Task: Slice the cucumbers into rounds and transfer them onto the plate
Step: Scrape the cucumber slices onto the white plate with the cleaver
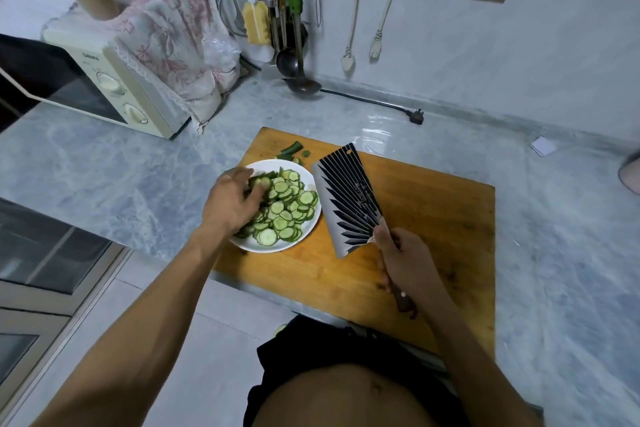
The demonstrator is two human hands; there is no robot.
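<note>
The left hand (232, 198) rests on the cucumber rounds (284, 208), fingers loosely bent, heaped on the white plate (277, 246). At its 3 o'clock, the right hand (403, 262) grips the cleaver (349, 199), blade tilted over the wooden cutting board (433, 218). Cucumber ends (292, 151) lie at the plate's 12 o'clock. Around it spreads a grey marble counter (138, 177); at 10 o'clock a microwave (104, 80), at 12 hanging utensils (277, 10) on a tiled wall (519, 62).

Dim, cool indoor light, glare patch on countertop (377, 130), wide-angle edge distortion, blurred corners
</note>
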